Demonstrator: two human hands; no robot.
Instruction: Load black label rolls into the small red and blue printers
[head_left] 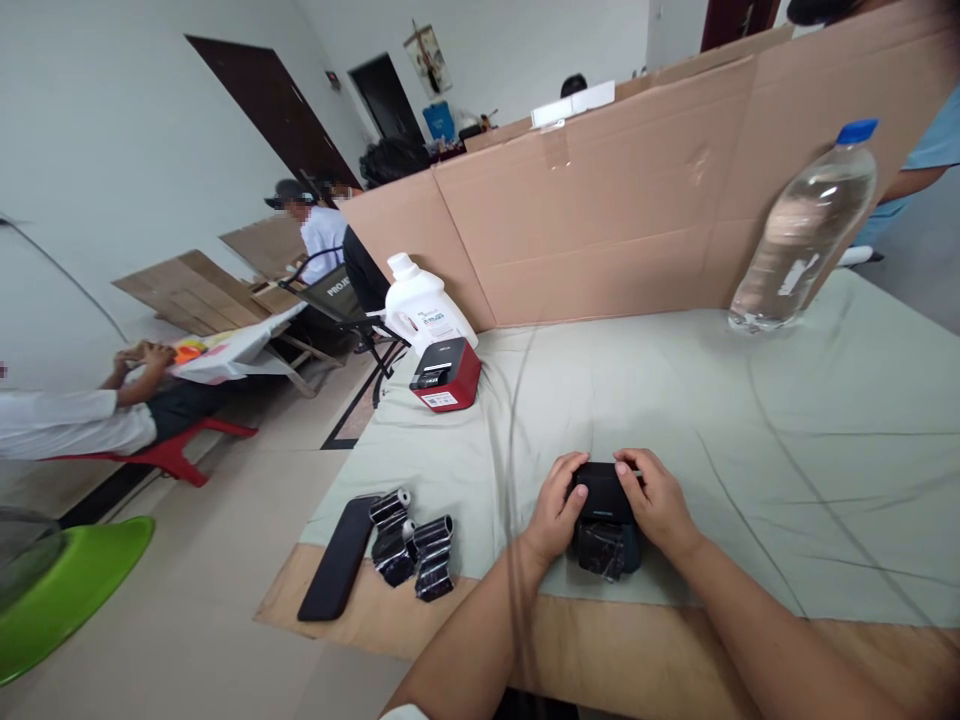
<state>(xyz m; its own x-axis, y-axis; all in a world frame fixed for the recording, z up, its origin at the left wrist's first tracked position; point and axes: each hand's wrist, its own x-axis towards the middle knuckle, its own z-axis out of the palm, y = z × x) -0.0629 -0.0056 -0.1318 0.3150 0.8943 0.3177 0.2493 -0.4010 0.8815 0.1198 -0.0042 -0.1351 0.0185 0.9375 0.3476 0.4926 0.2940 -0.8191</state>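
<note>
Through the head camera I saw the black box-shaped device on the table. The left hand was gripping the device at its left side, and the right hand was gripping it at its right side. Shiny dark plastic wrap was at the near end of the device. To the left of the device lay several black-wrapped rolls, and farther left, a flat black case. Beyond the device, toward the left, I saw a red-and-black box and a white plastic jug; toward the right, a clear blue-capped bottle.
</note>
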